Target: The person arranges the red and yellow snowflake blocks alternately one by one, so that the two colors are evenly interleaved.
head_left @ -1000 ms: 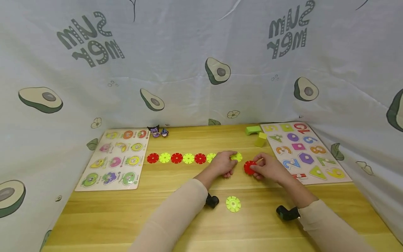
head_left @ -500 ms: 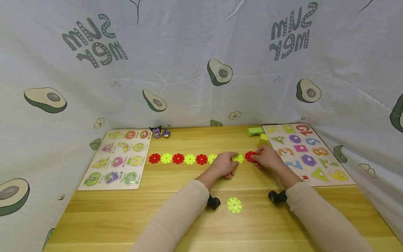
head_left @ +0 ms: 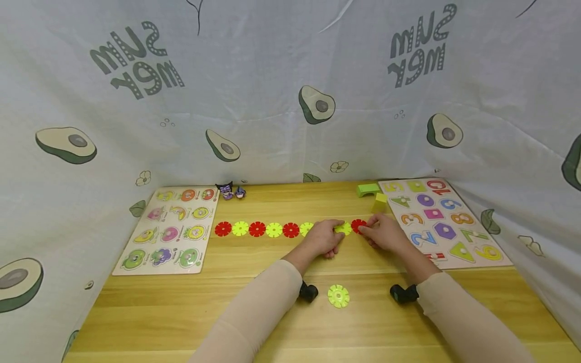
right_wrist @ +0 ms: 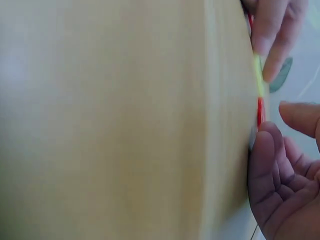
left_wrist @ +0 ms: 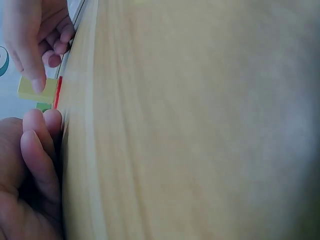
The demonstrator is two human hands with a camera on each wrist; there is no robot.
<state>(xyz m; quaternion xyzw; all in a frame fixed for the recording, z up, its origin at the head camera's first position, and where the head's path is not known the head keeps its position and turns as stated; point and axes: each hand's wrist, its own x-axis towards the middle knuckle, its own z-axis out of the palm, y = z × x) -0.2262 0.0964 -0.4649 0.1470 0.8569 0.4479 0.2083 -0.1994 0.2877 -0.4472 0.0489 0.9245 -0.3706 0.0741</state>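
Observation:
A row of notched plastic snowflake discs, red and yellow by turns, lies flat across the table; a red disc (head_left: 223,229) starts it on the left. My left hand (head_left: 321,238) covers part of the row and rests its thumb and index finger on a yellow disc (head_left: 344,228). Touching that disc's right side is another red disc (head_left: 357,226), also seen edge-on in the right wrist view. My right hand (head_left: 385,233) has its fingertips at this red disc, the thumb raised apart from the fingers. Nearer the front lies a single yellow disc (head_left: 338,296).
A fruit puzzle board (head_left: 210,247) lies at the left, a number puzzle board (head_left: 492,227) at the right. Behind my right hand are a green arch block (head_left: 367,189) and a yellow block (head_left: 380,202). Two small figurines (head_left: 225,190) stand at the back, before a printed curtain.
My right hand has brought the red disc back and down to the row's right end, then slid it slightly left against the yellow disc. The left hand has stayed in place.

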